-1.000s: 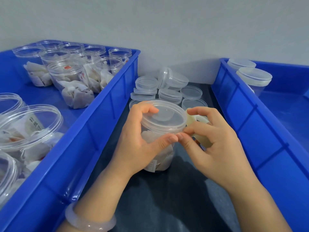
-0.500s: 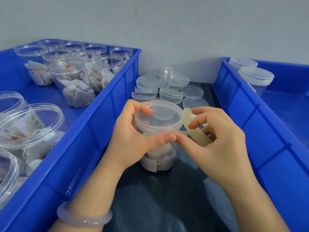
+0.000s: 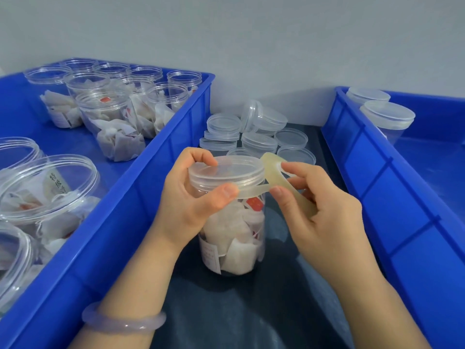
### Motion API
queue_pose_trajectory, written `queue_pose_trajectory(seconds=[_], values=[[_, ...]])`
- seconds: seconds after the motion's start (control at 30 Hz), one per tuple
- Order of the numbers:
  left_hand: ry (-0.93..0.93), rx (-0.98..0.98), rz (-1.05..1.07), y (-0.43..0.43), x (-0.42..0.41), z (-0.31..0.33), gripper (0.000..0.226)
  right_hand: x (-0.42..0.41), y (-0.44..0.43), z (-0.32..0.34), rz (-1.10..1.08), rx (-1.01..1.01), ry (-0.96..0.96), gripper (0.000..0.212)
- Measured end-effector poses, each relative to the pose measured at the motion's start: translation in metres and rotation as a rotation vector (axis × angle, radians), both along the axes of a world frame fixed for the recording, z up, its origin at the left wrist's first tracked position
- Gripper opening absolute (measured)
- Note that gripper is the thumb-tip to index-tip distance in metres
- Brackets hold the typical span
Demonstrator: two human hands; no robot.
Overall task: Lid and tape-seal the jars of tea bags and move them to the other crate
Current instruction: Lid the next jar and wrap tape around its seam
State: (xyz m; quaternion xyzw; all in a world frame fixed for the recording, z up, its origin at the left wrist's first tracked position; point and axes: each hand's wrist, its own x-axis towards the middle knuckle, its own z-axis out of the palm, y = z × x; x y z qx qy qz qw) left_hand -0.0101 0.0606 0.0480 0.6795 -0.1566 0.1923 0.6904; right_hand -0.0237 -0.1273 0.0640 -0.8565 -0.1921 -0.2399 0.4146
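A clear jar of tea bags (image 3: 234,238) stands on the dark table between two blue crates, with a translucent lid (image 3: 226,172) on it. My left hand (image 3: 191,197) grips the lid's rim, its thumb pressing a strip of tape (image 3: 254,191) against the lid's edge. My right hand (image 3: 319,212) holds the yellowish roll of tape (image 3: 271,162) to the right of the jar, with the strip stretched between roll and lid.
The left crate (image 3: 151,172) holds several open jars of tea bags (image 3: 113,127). The right crate (image 3: 377,187) has two lidded jars (image 3: 387,117) at its far end. Several loose lids (image 3: 259,137) lie on the table behind the jar, near the grey wall.
The jar has turned a little under my left hand. My right hand has drawn the roll away to the right, so a longer strip of tape spans between roll and lid.
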Motion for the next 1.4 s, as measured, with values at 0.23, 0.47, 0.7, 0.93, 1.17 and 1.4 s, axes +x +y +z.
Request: queue_pose_trajectory(seconds=[0.23,0.47,0.7,0.93,1.17,1.4], values=[[0.029,-0.02,-0.105,0.0,0.0,-0.002,0.046,0.0,0.0,0.0,-0.054,0.146,-0.091,0.036],[0.011,0.096,0.015,0.004,-0.002,0.005,0.04,-0.003,-0.001,0.001,-0.181,0.043,-0.352,0.033],[-0.015,0.135,-0.008,-0.001,-0.005,0.006,0.042,-0.002,-0.002,0.003,-0.153,0.121,-0.151,0.034],[0.034,0.079,-0.125,0.001,-0.005,0.004,0.044,-0.005,-0.003,0.008,-0.084,0.198,0.035,0.041],[0.13,0.032,-0.203,-0.001,-0.005,0.004,0.084,-0.003,-0.004,0.007,-0.085,0.211,0.072,0.042],[0.116,0.018,0.028,-0.012,-0.004,0.003,0.071,-0.004,-0.01,0.009,-0.082,0.209,0.063,0.028]])
